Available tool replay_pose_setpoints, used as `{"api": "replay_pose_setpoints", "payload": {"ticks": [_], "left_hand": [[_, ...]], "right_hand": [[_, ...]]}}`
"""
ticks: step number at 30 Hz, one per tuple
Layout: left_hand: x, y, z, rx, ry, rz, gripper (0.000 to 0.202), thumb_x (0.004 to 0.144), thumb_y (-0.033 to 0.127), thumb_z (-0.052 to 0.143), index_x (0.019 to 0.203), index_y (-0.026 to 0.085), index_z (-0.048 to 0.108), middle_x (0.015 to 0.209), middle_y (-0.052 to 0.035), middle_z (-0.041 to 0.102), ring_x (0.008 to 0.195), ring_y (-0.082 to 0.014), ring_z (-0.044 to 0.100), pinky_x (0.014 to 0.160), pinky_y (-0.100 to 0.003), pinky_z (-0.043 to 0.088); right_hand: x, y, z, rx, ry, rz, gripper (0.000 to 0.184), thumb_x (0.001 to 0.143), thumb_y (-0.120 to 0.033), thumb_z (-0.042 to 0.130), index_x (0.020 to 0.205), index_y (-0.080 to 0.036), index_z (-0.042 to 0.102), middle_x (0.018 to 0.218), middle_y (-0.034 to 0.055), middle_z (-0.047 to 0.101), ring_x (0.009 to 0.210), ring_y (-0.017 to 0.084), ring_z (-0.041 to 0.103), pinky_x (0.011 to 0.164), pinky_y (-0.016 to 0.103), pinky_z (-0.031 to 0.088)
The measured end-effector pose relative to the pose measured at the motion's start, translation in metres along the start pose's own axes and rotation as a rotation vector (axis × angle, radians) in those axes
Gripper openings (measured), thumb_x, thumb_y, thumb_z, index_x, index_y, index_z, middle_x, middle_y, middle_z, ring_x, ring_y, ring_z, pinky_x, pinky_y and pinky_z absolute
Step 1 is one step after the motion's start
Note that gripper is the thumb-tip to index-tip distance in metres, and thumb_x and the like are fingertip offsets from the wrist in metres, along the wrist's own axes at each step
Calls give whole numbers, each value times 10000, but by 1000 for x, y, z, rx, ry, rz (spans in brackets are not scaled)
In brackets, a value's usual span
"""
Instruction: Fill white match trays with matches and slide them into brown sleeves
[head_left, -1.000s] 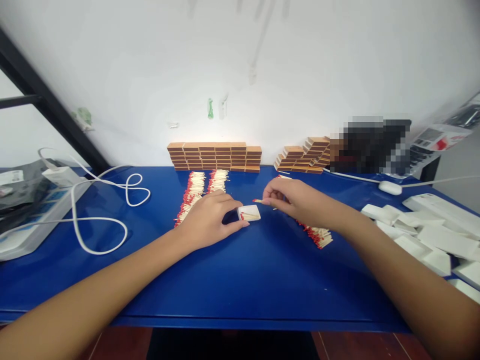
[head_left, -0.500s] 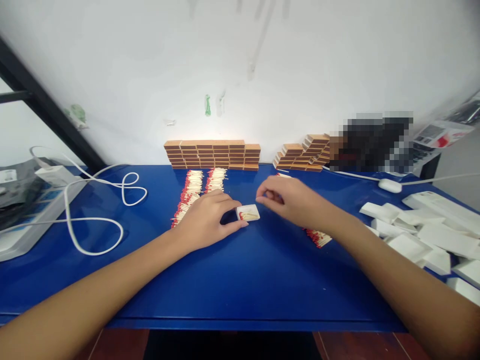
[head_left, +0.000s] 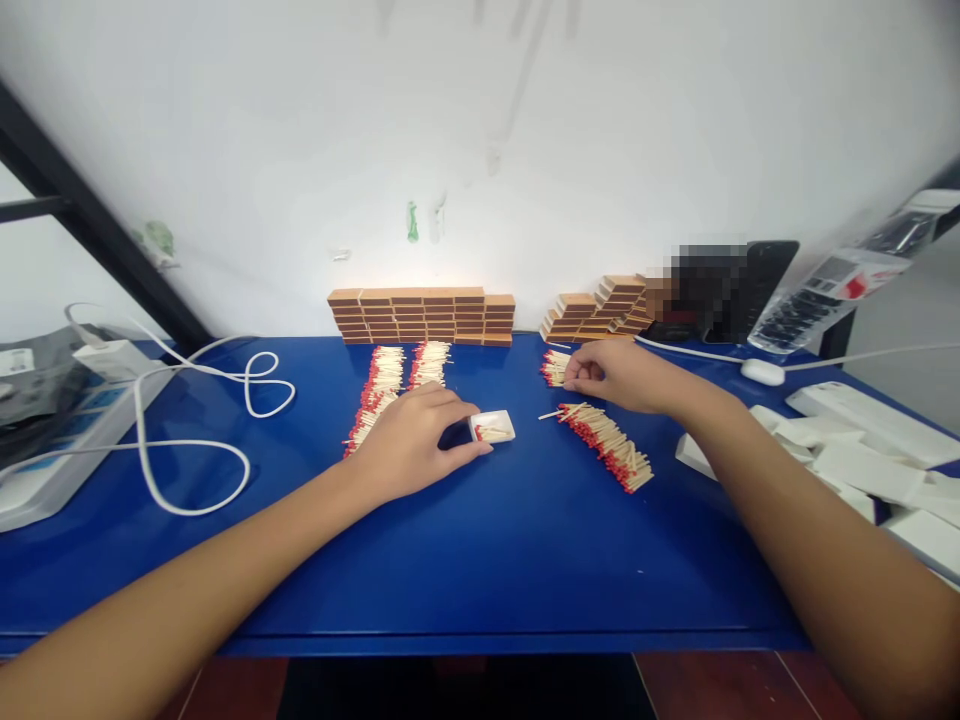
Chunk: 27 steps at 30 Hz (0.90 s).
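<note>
A small white matchbox tray point(head_left: 504, 421) with a few red-tipped matches in it lies on the blue table, gripped at its left end between the thumb and fingers of my left hand point(head_left: 420, 435). My right hand point(head_left: 619, 375) is at a small pile of matches point(head_left: 555, 367), its fingers curled in a pinch on the match ends; how many they hold is hidden. Just below it stretches a longer slanting row of matches point(head_left: 607, 445), with one stray match sticking out to the left. Behind my left hand, two more rows of matches point(head_left: 386, 372) are partly covered by it.
Stacked brown matchboxes point(head_left: 424, 315) line the wall, with a stepped stack point(head_left: 600, 308) farther right. White empty trays point(head_left: 862, 465) are heaped at the right. A white cable point(head_left: 244, 470) loops across the left side. A plastic bottle point(head_left: 847, 275) leans at the back right.
My right hand has moved right and back from beside the tray to the small match pile. My left hand keeps its grip on the tray.
</note>
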<state>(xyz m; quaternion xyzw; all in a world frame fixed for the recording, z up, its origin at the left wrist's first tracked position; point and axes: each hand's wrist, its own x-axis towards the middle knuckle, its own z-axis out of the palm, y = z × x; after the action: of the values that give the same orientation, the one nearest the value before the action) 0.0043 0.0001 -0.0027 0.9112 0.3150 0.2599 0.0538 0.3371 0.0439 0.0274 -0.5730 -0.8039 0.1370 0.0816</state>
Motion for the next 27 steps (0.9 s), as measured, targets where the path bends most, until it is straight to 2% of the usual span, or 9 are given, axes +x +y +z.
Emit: {"api": "replay_pose_setpoints", "payload": {"ticks": [7, 14, 18, 21, 23, 27], "left_hand": [[-1, 1, 0, 9, -7, 4, 331, 974, 434, 761, 1190, 184, 736, 1014, -66, 745, 991, -273, 682, 837, -418, 534], [-1, 1, 0, 12, -9, -4, 330, 976, 451, 754, 1189, 200, 739, 1036, -71, 742, 994, -270, 683, 851, -428, 544], [-2, 1, 0, 8, -10, -9, 329, 971, 452, 760, 1180, 199, 741, 1032, -71, 743, 980, -268, 684, 838, -423, 544], [-2, 2, 1, -2, -1, 5, 321, 974, 445, 760, 1181, 201, 737, 1019, -65, 744, 975, -265, 684, 832, -415, 537], [-2, 2, 1, -5, 7, 16, 310, 972, 436, 763, 1177, 205, 737, 1010, -61, 745, 969, -266, 683, 830, -412, 529], [-2, 2, 1, -17, 12, 23, 308, 976, 445, 755, 1165, 203, 736, 1019, -64, 741, 963, -263, 681, 829, -406, 527]], "right_hand": [[-2, 1, 6, -18, -94, 50, 245, 937, -429, 576, 811, -224, 619, 799, 50, 697, 700, 204, 577, 641, 322, 404], [-8, -11, 3, -48, -158, 33, 264, 965, -396, 530, 758, -232, 528, 755, 34, 610, 668, 189, 490, 615, 331, 344], [-16, -32, -1, 36, -157, -37, 356, 996, -486, 518, 743, -236, 520, 721, 25, 596, 649, 188, 487, 620, 336, 346], [-24, -55, 2, 146, -153, -117, 338, 1018, -522, 496, 868, -236, 595, 796, 34, 660, 689, 197, 550, 641, 331, 387], [-29, -70, 7, 191, -158, -157, 293, 1024, -490, 500, 956, -234, 624, 882, 43, 697, 724, 197, 582, 651, 325, 403], [-34, -89, 22, 161, -120, -250, 212, 1044, -382, 483, 960, -228, 602, 983, 52, 694, 762, 181, 590, 681, 314, 410]]}}
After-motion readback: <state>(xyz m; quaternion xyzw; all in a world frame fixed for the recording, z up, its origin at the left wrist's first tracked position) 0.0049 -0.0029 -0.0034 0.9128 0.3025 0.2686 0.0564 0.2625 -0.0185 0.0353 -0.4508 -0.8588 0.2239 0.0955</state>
